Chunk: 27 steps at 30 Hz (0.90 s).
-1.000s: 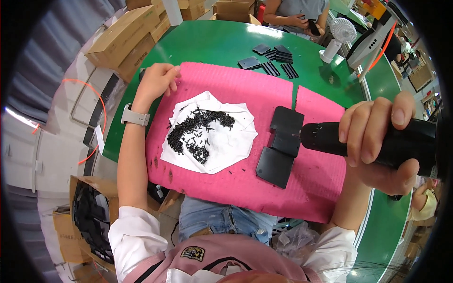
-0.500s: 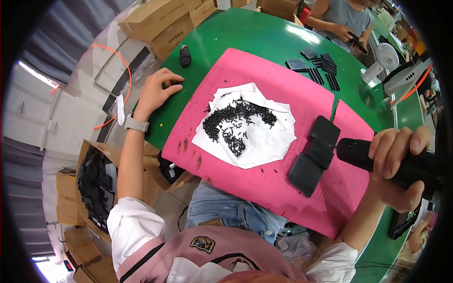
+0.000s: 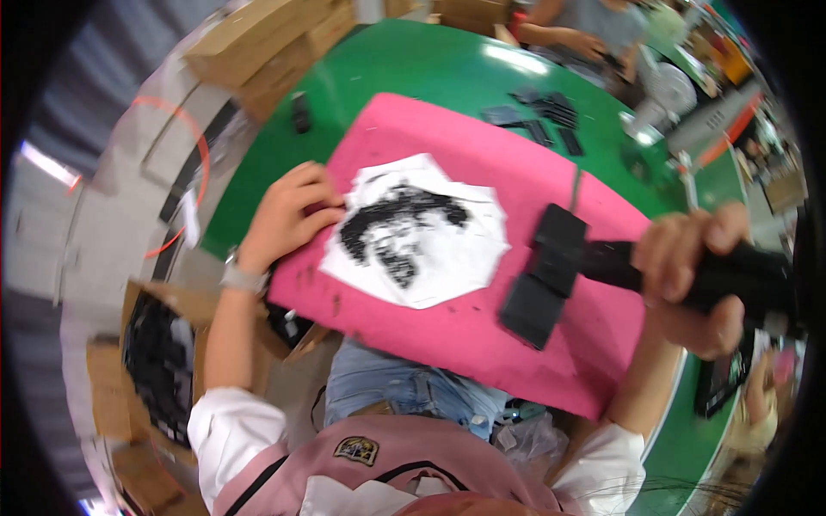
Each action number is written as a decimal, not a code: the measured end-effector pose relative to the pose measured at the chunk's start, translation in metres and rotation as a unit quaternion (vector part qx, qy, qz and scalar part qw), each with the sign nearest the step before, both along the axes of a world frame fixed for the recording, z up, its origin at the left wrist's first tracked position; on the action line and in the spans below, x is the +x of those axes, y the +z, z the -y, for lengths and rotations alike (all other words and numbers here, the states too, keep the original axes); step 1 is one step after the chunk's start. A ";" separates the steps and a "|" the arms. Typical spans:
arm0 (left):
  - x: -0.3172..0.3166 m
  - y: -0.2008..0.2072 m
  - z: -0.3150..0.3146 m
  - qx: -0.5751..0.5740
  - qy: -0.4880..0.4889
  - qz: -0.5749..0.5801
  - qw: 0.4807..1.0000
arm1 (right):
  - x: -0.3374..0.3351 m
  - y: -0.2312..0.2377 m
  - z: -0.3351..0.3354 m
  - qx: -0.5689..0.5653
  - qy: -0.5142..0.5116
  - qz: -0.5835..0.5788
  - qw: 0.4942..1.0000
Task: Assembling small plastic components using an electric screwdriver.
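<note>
My right hand [image 3: 693,275] is wrapped round a black electric screwdriver [image 3: 607,262], held level. Its nose end points left at the black flat plastic parts [image 3: 535,301], which lie on the right half of a pink foam mat [image 3: 465,344]. Whether the bit touches them I cannot tell. My left hand [image 3: 297,213] rests over the mat's left edge, fingers loosely curled, with a gap between thumb and fingers and nothing visible in them. Beside its fingertips a crumpled white sheet [image 3: 465,267] carries a spread heap of small black screws [image 3: 396,206]. The picture is blurred.
The mat lies on a green table [image 3: 413,60]. More black parts [image 3: 542,116] and a white fan [image 3: 667,90] stand beyond it, near another person [image 3: 585,34]. A dark object [image 3: 300,112] sits far left. Cardboard boxes [image 3: 258,43] stand behind; an open box [image 3: 163,361] is at my left.
My left hand has moved from the green table onto the mat's edge, close to the white sheet. The whole view has shifted. The right hand still grips the screwdriver beside the black parts.
</note>
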<state>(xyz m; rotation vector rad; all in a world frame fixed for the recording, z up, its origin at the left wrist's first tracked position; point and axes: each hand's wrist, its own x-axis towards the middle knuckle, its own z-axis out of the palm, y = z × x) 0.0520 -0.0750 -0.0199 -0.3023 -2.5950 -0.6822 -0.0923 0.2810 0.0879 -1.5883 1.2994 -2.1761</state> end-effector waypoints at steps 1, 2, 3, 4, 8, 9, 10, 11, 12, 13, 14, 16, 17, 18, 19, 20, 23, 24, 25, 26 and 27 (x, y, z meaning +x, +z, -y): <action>-0.006 0.001 -0.008 0.023 0.009 0.013 1.000 | 0.002 0.004 -0.006 0.013 -0.039 0.011 0.999; -0.003 0.003 -0.011 0.018 0.029 0.021 0.999 | -0.013 -0.001 -0.006 0.005 0.066 -0.006 0.998; 0.000 0.005 -0.013 -0.003 0.038 0.017 0.999 | -0.001 0.003 -0.004 0.032 -0.010 0.035 0.999; 0.003 0.011 -0.018 -0.005 0.044 0.006 0.999 | 0.011 0.008 0.002 0.053 -0.086 0.076 0.992; -0.003 0.004 -0.028 -0.026 0.125 -0.017 0.992 | 0.008 0.002 0.005 0.014 -0.057 0.053 0.997; -0.010 0.002 -0.027 -0.023 0.145 -0.027 0.989 | 0.008 0.008 0.000 0.040 -0.078 0.043 0.995; -0.012 0.004 -0.022 0.019 0.166 -0.012 0.986 | 0.011 0.011 0.000 0.044 -0.085 0.052 0.994; -0.015 0.007 -0.019 0.061 0.188 0.004 0.980 | 0.013 0.015 -0.001 0.048 -0.089 0.060 0.993; -0.021 0.010 -0.025 0.059 0.182 -0.002 0.982 | 0.014 0.015 -0.003 0.060 -0.085 0.081 0.991; -0.028 0.013 -0.034 0.189 0.120 0.032 0.974 | 0.015 0.015 -0.003 0.056 -0.090 0.075 0.992; -0.035 0.017 -0.045 0.313 0.056 0.065 0.946 | 0.016 0.014 -0.002 0.039 -0.081 0.096 0.991; -0.054 0.031 -0.091 0.337 -0.002 0.057 0.940 | 0.016 0.013 -0.007 0.025 -0.078 0.114 0.990; -0.061 0.038 -0.111 0.363 -0.034 0.056 0.929 | 0.018 0.014 -0.010 0.021 -0.084 0.108 0.990; -0.065 0.040 -0.120 0.367 -0.060 0.072 0.925 | 0.019 0.016 -0.008 -0.007 -0.068 0.110 0.992; -0.068 0.040 -0.129 0.371 -0.086 0.089 0.920 | 0.019 0.017 -0.007 -0.035 -0.051 0.112 0.992; -0.073 0.040 -0.142 0.388 -0.120 0.118 0.906 | 0.017 0.015 -0.008 -0.059 -0.047 0.097 0.992; -0.085 0.042 -0.172 0.411 -0.180 0.171 0.877 | 0.011 0.013 -0.011 -0.145 -0.034 0.118 0.982; -0.084 0.043 -0.176 0.428 -0.195 0.199 0.860 | 0.009 0.014 -0.015 -0.134 -0.037 0.108 0.984; -0.083 0.044 -0.179 0.446 -0.209 0.226 0.840 | 0.008 0.015 -0.015 -0.137 -0.039 0.105 0.984; -0.083 0.044 -0.179 0.463 -0.209 0.230 0.830 | 0.007 0.017 -0.015 -0.152 -0.041 0.105 0.982; -0.082 0.044 -0.180 0.461 -0.212 0.232 0.830 | 0.006 0.018 -0.014 -0.167 -0.046 0.105 0.979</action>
